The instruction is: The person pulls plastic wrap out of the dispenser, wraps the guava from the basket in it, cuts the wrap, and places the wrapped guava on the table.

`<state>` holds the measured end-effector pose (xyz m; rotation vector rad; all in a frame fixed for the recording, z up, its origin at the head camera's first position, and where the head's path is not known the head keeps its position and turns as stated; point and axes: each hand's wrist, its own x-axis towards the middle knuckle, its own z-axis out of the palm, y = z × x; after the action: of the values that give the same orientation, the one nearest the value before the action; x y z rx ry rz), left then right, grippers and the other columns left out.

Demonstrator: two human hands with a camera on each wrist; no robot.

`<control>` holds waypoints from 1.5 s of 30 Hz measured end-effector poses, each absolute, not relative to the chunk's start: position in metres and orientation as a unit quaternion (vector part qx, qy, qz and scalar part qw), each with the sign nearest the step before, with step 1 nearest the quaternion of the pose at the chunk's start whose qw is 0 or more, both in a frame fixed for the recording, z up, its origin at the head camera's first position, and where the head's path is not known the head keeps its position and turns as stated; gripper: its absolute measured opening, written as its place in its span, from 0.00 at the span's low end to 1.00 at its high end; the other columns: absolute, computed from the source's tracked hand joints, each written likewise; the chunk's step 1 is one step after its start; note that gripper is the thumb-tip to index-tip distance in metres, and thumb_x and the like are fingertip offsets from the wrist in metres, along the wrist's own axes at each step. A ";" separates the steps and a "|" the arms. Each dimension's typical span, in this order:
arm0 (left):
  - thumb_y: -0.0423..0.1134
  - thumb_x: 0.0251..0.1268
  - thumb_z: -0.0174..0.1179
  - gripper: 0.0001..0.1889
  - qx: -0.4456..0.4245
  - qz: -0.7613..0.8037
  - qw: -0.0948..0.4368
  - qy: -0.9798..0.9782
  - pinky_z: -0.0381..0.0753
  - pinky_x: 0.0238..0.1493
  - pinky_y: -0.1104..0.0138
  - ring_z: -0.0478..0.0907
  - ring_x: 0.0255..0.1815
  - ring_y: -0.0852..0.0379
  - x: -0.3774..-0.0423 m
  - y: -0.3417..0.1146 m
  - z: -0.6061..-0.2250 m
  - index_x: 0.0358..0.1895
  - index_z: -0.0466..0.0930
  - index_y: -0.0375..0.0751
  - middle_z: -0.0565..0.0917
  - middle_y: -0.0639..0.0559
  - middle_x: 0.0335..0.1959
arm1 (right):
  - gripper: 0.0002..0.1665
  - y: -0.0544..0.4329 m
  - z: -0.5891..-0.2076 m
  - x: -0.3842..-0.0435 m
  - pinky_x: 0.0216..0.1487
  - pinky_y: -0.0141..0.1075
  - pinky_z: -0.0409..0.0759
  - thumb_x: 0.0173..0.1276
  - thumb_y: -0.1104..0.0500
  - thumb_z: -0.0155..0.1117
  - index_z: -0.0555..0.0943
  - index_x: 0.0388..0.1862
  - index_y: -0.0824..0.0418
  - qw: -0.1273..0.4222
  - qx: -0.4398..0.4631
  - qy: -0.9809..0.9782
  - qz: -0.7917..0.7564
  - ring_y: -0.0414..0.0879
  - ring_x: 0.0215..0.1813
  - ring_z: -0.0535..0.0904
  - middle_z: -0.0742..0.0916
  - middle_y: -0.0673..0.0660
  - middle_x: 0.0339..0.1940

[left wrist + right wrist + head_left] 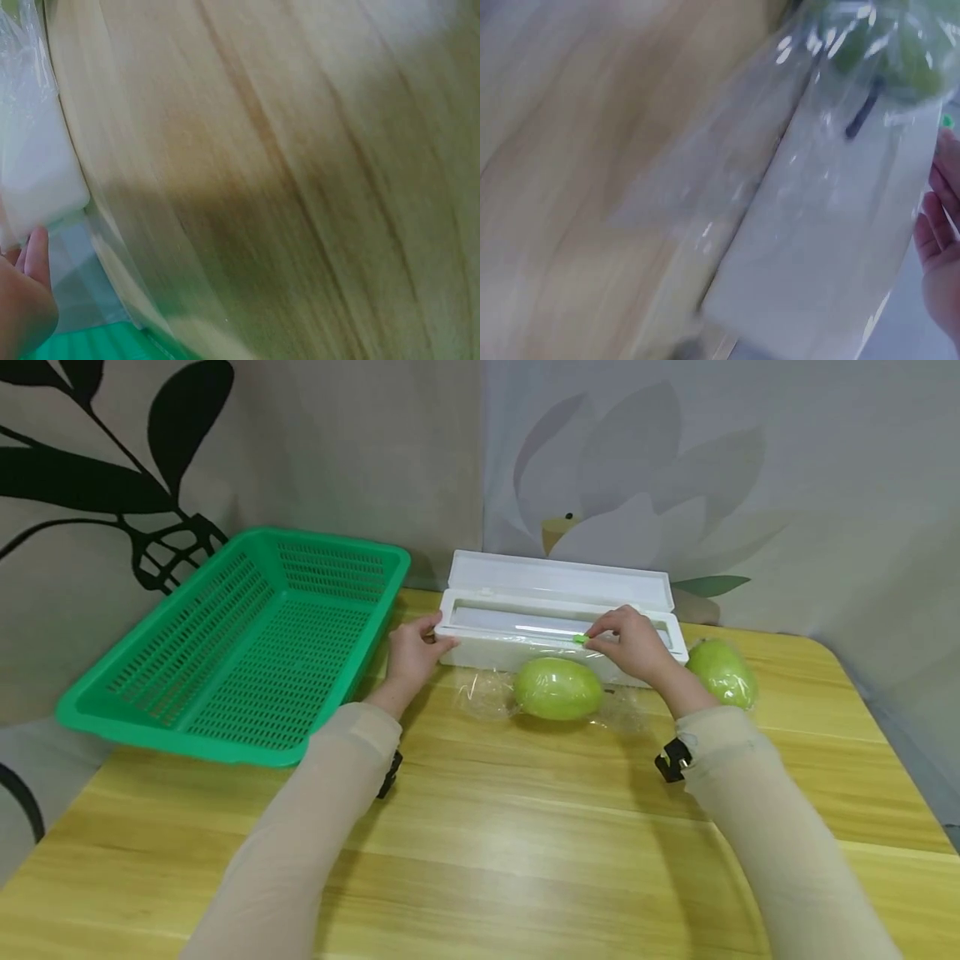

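A white cling film dispenser (487,653) stands at the back of the table, its lid (558,578) raised. My left hand (411,652) grips its left end, thumb at the front. At the front rim, my right hand (628,642) pinches a small green slide cutter (581,638). Clear film (483,692) hangs over the dispenser's front and spreads around a green oval fruit (558,688) lying before it. In the right wrist view the fruit's dark stem (864,112) shows through the film. The film roll (517,620) lies inside the dispenser.
A second green fruit (722,672), wrapped in film, lies by the dispenser's right end. At the left is a large green plastic basket (300,758) with slotted walls. Behind the wooden table (510,860) hangs a printed cloth (360,460).
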<state>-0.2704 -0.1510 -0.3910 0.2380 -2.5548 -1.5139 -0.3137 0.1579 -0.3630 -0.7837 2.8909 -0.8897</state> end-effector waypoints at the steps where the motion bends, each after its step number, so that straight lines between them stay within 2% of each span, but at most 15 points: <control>1: 0.37 0.54 0.66 0.29 0.080 -0.506 0.080 -0.855 0.82 0.49 0.63 0.80 0.54 0.48 -0.270 -0.151 -0.390 0.62 0.71 0.36 0.75 0.41 0.61 | 0.12 0.162 -0.363 -0.313 0.53 0.52 0.72 0.64 0.61 0.62 0.83 0.41 0.68 0.007 -0.247 0.927 -0.283 0.58 0.53 0.72 0.83 0.66 0.46; 11: 0.36 0.55 0.66 0.29 0.082 -0.506 0.081 -0.855 0.82 0.49 0.63 0.80 0.54 0.47 -0.268 -0.153 -0.387 0.62 0.70 0.36 0.75 0.41 0.61 | 0.11 0.182 -0.364 -0.311 0.51 0.51 0.74 0.63 0.62 0.64 0.83 0.40 0.69 -0.014 -0.229 0.928 -0.294 0.58 0.50 0.73 0.84 0.67 0.44; 19: 0.36 0.55 0.66 0.29 0.084 -0.500 0.080 -0.858 0.82 0.48 0.63 0.80 0.53 0.48 -0.269 -0.150 -0.387 0.62 0.70 0.36 0.75 0.41 0.61 | 0.11 0.200 -0.357 -0.304 0.58 0.56 0.68 0.64 0.63 0.62 0.82 0.40 0.71 -0.004 -0.210 0.934 -0.290 0.61 0.55 0.71 0.83 0.69 0.46; 29: 0.37 0.55 0.66 0.30 0.081 -0.497 0.079 -0.860 0.82 0.48 0.63 0.80 0.54 0.48 -0.269 -0.150 -0.389 0.62 0.70 0.36 0.75 0.41 0.61 | 0.12 0.212 -0.355 -0.304 0.60 0.57 0.67 0.64 0.63 0.61 0.81 0.42 0.71 0.009 -0.213 0.933 -0.289 0.61 0.55 0.71 0.82 0.70 0.48; 34: 0.38 0.55 0.66 0.30 0.076 -0.498 0.081 -0.860 0.82 0.48 0.63 0.80 0.53 0.48 -0.270 -0.148 -0.388 0.62 0.70 0.36 0.75 0.41 0.60 | 0.11 0.224 -0.353 -0.305 0.55 0.55 0.69 0.63 0.64 0.62 0.82 0.41 0.71 0.002 -0.208 0.939 -0.273 0.61 0.51 0.71 0.83 0.70 0.46; 37: 0.37 0.55 0.66 0.30 0.073 -0.503 0.086 -0.857 0.82 0.48 0.63 0.80 0.53 0.47 -0.271 -0.149 -0.387 0.62 0.70 0.35 0.75 0.40 0.60 | 0.12 0.230 -0.350 -0.304 0.61 0.55 0.65 0.64 0.63 0.62 0.82 0.42 0.71 0.004 -0.199 0.945 -0.259 0.63 0.53 0.71 0.83 0.70 0.47; 40: 0.36 0.55 0.66 0.30 0.073 -0.505 0.087 -0.856 0.82 0.48 0.62 0.80 0.53 0.47 -0.271 -0.149 -0.386 0.62 0.70 0.35 0.75 0.40 0.60 | 0.12 0.237 -0.347 -0.302 0.63 0.56 0.64 0.65 0.62 0.61 0.81 0.43 0.70 0.010 -0.187 0.950 -0.251 0.65 0.53 0.71 0.82 0.71 0.49; 42: 0.36 0.54 0.66 0.30 0.074 -0.505 0.084 -0.856 0.82 0.48 0.62 0.80 0.53 0.47 -0.270 -0.149 -0.386 0.62 0.70 0.35 0.75 0.40 0.60 | 0.12 0.242 -0.347 -0.300 0.59 0.55 0.66 0.65 0.62 0.61 0.81 0.43 0.71 0.012 -0.180 0.952 -0.248 0.64 0.50 0.71 0.81 0.71 0.50; 44: 0.37 0.54 0.67 0.30 0.075 -0.504 0.083 -0.856 0.82 0.48 0.62 0.80 0.53 0.47 -0.269 -0.149 -0.386 0.62 0.70 0.35 0.75 0.40 0.60 | 0.12 0.246 -0.348 -0.299 0.50 0.54 0.70 0.65 0.62 0.61 0.81 0.43 0.70 0.012 -0.172 0.954 -0.244 0.62 0.48 0.71 0.79 0.71 0.52; 45: 0.37 0.54 0.67 0.30 0.076 -0.503 0.083 -0.857 0.82 0.48 0.62 0.80 0.53 0.47 -0.269 -0.149 -0.387 0.62 0.70 0.35 0.75 0.40 0.60 | 0.12 0.248 -0.349 -0.299 0.49 0.53 0.70 0.65 0.62 0.61 0.81 0.44 0.70 0.013 -0.170 0.955 -0.242 0.61 0.48 0.71 0.79 0.71 0.53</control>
<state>-0.2688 -0.1489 -0.3866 0.2266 -2.5591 -1.5025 -0.2988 0.2483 -0.3486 -0.5285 2.9770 -0.7533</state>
